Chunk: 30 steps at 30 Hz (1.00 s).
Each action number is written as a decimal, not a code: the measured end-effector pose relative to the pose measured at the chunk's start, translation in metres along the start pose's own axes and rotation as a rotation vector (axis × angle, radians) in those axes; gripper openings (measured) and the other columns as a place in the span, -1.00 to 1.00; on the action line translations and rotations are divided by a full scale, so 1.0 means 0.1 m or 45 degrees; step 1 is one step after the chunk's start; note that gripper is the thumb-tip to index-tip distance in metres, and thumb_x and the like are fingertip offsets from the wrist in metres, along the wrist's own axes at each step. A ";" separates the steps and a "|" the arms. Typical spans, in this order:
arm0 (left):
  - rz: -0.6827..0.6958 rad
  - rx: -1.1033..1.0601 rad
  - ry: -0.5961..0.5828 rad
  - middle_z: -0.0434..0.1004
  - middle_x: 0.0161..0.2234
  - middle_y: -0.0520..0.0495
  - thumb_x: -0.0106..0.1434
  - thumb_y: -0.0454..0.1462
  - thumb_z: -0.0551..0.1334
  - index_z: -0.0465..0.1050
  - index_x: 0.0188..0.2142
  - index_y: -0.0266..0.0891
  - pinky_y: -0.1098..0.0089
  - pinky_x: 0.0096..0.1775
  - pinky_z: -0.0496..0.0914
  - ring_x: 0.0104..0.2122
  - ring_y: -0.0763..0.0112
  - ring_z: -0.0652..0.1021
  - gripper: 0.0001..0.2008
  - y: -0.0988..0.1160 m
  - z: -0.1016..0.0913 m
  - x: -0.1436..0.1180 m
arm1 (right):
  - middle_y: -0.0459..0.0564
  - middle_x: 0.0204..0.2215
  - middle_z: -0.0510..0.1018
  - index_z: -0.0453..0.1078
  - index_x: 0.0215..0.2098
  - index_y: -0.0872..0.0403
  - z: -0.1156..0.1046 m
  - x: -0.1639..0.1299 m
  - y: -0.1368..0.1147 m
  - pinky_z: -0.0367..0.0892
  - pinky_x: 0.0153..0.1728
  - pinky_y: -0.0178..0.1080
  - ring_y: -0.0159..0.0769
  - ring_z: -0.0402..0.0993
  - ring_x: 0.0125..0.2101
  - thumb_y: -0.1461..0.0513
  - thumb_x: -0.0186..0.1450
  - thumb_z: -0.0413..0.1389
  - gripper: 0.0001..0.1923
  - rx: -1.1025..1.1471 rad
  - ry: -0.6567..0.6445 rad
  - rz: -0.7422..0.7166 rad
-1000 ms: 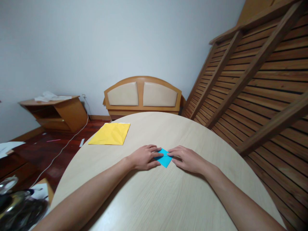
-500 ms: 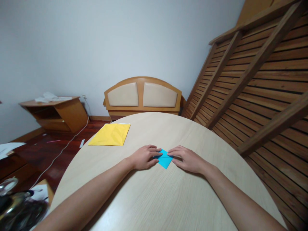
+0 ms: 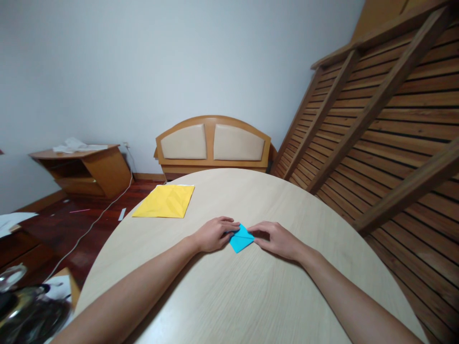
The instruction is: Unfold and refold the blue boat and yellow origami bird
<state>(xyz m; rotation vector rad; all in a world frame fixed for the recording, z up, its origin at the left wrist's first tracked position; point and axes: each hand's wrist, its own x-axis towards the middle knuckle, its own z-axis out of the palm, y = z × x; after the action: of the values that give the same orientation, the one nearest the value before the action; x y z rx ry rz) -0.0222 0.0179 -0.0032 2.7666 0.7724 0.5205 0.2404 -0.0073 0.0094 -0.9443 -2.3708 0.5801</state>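
Note:
A small folded blue paper point(image 3: 241, 240) lies on the round pale wooden table point(image 3: 233, 296), near its middle. My left hand point(image 3: 214, 234) presses on the paper's left corner with its fingertips. My right hand point(image 3: 275, 239) pinches the paper's right corner between thumb and fingers. Both hands rest on the tabletop with the paper between them. The paper shows a crease across its middle.
A yellow sheet of paper point(image 3: 165, 201) lies flat at the table's far left edge. Beyond the table stands an upholstered wooden headboard point(image 3: 213, 142). A slatted wooden frame point(image 3: 380, 119) leans at the right. A low wooden side table point(image 3: 82, 168) and a white cable point(image 3: 96, 220) are on the floor at left.
The blue paper has shifted slightly left and turned a little between my hands. My right fingers have curled in on its right corner. The left hand has hardly moved.

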 end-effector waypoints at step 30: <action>0.028 -0.052 0.027 0.45 0.14 -0.22 0.41 -0.12 0.07 0.28 0.24 -0.24 0.09 0.15 0.31 0.12 0.11 0.44 -0.53 0.07 -0.08 -0.03 | 0.01 -0.25 0.60 0.49 -0.17 0.04 0.06 0.07 -0.04 0.41 -0.13 -0.14 -0.18 0.50 -0.17 0.34 0.35 0.10 -0.85 -0.472 0.214 -0.080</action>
<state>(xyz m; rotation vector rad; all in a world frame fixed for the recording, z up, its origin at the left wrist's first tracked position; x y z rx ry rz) -0.0244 0.0117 0.0059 2.7391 0.7279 0.5643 0.2304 -0.0055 0.0091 -1.0224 -2.3861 0.0307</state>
